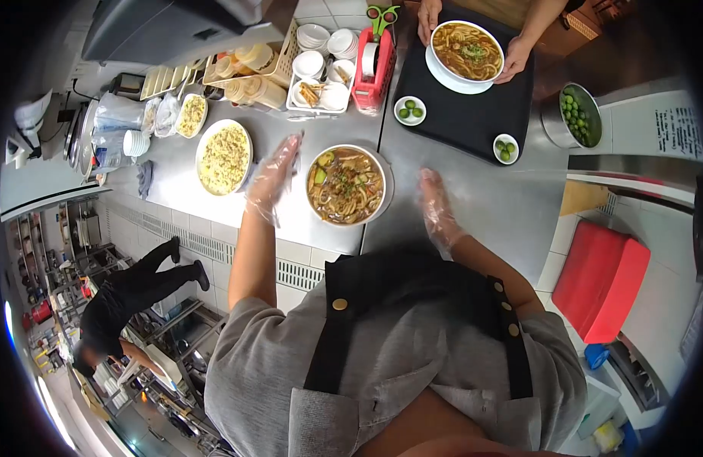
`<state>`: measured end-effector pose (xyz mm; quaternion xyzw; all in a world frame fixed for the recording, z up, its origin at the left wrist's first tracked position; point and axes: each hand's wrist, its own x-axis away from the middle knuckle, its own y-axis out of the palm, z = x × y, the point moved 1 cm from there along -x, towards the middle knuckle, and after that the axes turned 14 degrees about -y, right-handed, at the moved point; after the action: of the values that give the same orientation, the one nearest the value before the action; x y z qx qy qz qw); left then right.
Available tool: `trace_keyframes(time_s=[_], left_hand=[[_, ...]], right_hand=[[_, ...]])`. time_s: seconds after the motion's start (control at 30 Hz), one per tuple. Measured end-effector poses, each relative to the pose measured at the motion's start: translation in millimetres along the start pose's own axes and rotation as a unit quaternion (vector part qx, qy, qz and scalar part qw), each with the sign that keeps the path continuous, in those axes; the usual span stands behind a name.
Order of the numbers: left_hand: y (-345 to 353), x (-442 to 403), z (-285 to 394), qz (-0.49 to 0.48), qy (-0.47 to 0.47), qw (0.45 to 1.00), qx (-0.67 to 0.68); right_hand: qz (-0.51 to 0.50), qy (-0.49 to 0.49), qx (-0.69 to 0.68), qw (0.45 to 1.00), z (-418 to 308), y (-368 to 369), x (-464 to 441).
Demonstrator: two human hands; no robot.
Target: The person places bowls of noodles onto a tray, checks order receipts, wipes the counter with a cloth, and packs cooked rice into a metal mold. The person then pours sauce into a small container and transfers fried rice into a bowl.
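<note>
A white bowl of noodle soup (346, 185) stands on the steel counter (503, 206) between my two hands. My left hand (274, 179), in a clear plastic glove, is held up just left of the bowl with nothing in it, its fingers stretched out. To the right of the bowl, apart from it, my gloved right hand (437, 204) is extended over the counter and empty. A bowl of yellow rice (224, 158) lies just beyond my left hand.
Across the counter, a co-worker's hands (514, 59) hold another noodle bowl (467, 52) over a black tray (458, 114) with small lime dishes. Around stand a pot of limes (580, 116), a red tape dispenser (373, 72) and sauce bottles (256, 90). A person (119, 297) works at far left.
</note>
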<state>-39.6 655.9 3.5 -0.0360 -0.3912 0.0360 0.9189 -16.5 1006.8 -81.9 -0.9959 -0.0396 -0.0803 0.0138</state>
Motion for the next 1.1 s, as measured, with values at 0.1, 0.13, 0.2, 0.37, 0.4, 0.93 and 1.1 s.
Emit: trace_keyframes(time_s=[0.1,0.13,0.2,0.37,0.4,0.93,1.1], left_hand=[[-3.4,0.9,-52.7,-0.026,-0.109,0.988,0.104],[8.2,8.7,-50.1,-0.051,-0.129,0.979,0.152],[13.0,-1.5,-62.6,-0.123,-0.131,0.961,0.210],[39.5,-13.0,-65.2,-0.229,-0.071,0.930,0.280],[40.6,-10.7,-66.8,-0.221,-0.082,0.928,0.289],[57.6,10.2,-59.9,-0.199,-0.037,0.935,0.291],[84.2,1.2,-17.5,-0.189,-0.019,0.947,0.257]], right_hand=[[-0.005,0.170,-0.080,0.982,-5.8,39.9,8.5],[-0.008,0.258,-0.115,0.959,-13.5,53.3,0.7],[-0.008,0.347,-0.151,0.926,-21.8,70.1,-7.3],[-0.066,0.319,-0.241,0.914,-3.8,104.3,-22.5],[-0.064,0.317,-0.240,0.915,-5.4,106.3,-23.4],[-0.033,0.271,-0.351,0.895,-0.6,94.6,-28.2],[0.018,0.259,-0.363,0.895,-43.4,60.1,-29.9]])
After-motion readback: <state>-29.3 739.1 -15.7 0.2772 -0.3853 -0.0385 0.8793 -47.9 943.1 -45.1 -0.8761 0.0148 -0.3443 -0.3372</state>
